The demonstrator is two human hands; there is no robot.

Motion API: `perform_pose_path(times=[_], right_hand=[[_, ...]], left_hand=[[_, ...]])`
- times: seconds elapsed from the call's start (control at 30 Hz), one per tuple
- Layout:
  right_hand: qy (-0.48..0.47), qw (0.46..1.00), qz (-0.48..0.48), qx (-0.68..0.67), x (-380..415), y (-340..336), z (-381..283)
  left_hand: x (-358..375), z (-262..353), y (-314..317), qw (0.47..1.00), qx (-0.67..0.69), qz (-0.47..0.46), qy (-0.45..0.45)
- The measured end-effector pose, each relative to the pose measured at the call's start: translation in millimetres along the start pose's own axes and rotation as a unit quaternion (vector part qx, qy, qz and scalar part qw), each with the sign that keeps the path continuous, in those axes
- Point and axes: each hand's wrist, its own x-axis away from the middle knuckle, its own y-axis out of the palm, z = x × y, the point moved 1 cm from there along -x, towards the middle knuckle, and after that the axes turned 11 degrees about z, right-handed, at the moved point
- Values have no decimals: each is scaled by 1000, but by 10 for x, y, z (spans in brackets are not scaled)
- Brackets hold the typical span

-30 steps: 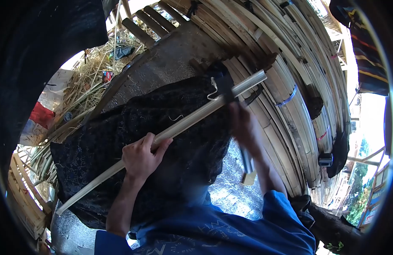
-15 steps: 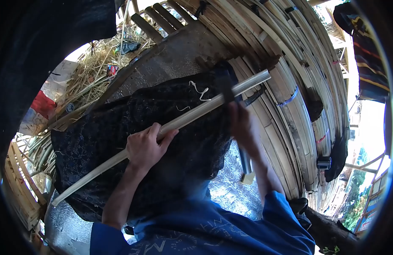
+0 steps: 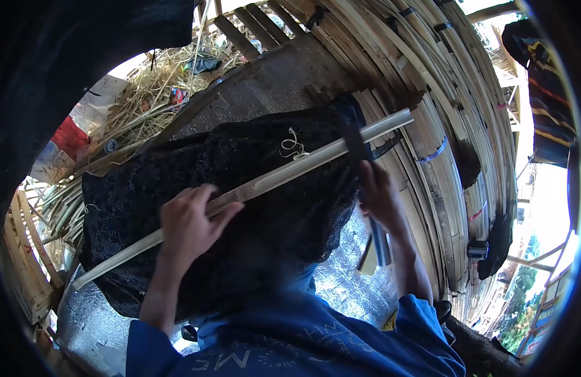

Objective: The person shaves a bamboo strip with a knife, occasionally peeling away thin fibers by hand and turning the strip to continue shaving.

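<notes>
A long pale bamboo strip lies slantwise over the dark patterned cloth across my lap. My left hand grips the strip left of its middle, fingers over it and thumb on the near side. My right hand is closed around a long-handled knife. Its dark blade crosses the strip near the right end, blurred a little, and the handle runs back along my forearm. A thin curled shaving rests against the strip's far edge, left of the blade.
Bundled bamboo slats, bound with ties, curve along my right side. Straw and scraps lie beyond at the upper left. A small block sits by the knife handle on the shiny sheet. Striped cloth hangs at the far right.
My left hand has slid left along the strip. The knife remains across the strip's right part, and the shaving beside it has become more tightly curled. The whole view has shifted slightly.
</notes>
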Motion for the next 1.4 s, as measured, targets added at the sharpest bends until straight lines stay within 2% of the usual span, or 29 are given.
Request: perform_pose_path(times=[0.07,0.17,0.2,0.27,0.33,0.37,0.4,0.47,0.5,0.53,0.6,0.63,0.7,0.73,0.8,0.83,0.87,0.93,1.0,1.03,1.07,1.13,1.17,1.27,1.3,1.4], right_hand=[[18,998,63,0,-125,-152,61],[0,994,99,56,-253,-114,-51],[5,994,103,34,-194,-10,-118],[-59,993,72,74,-19,448,79],[-163,977,55,123,413,661,-158],[-108,983,18,144,336,601,-184],[-142,979,16,144,250,487,-137],[-135,982,79,105,-58,269,233],[-30,993,80,79,15,238,-128],[-76,990,116,34,105,508,51],[-218,971,40,93,561,947,-41],[-218,971,37,91,573,963,-39],[-279,955,41,90,541,932,-6],[-155,980,44,117,421,710,-150],[-70,996,58,-15,334,568,-264],[22,997,52,53,402,607,-334],[-129,984,77,97,505,852,-129],[-166,973,-37,155,872,1172,-229],[-130,986,11,101,777,1057,-231],[-67,994,45,77,618,876,-191],[-57,992,90,70,456,699,-63],[7,997,57,43,374,373,-104],[8,998,57,2,368,280,-61],[23,992,99,-75,307,63,131],[28,986,123,-108,272,17,199],[49,976,149,-154,146,-81,345]], left_hand=[[206,-238,-210,993,-96,-63,11],[418,-388,-128,991,-100,-89,-2],[422,-404,-112,991,-101,-88,-5],[421,-391,-61,991,-110,-77,4],[463,-405,-41,993,-103,-65,4],[460,-427,-38,994,-97,-54,9],[447,-436,-34,994,-94,-53,8],[446,-420,-42,993,-99,-61,27],[438,-427,-26,993,-96,-60,25],[436,-425,-9,994,-97,-50,23],[461,-415,-18,994,-100,-45,19],[462,-426,-34,994,-91,-50,17],[459,-433,-52,995,-85,-51,9],[458,-415,-67,995,-77,-66,-9],[477,-399,-56,994,-69,-80,-33],[477,-396,-34,994,-76,-71,-26],[459,-401,-21,995,-84,-59,-14],[481,-412,-39,995,-80,-60,-13],[456,-446,-58,995,-78,-58,-11],[465,-434,-72,995,-83,-63,-10],[459,-412,-80,994,-87,-66,-8],[444,-417,-182,996,-74,-51,-5],[426,-447,-255,997,-62,-39,0],[591,-765,-604,980,-127,-147,-39],[624,-792,-665,984,-139,-109,15],[574,-683,-563,987,-128,-82,53]])
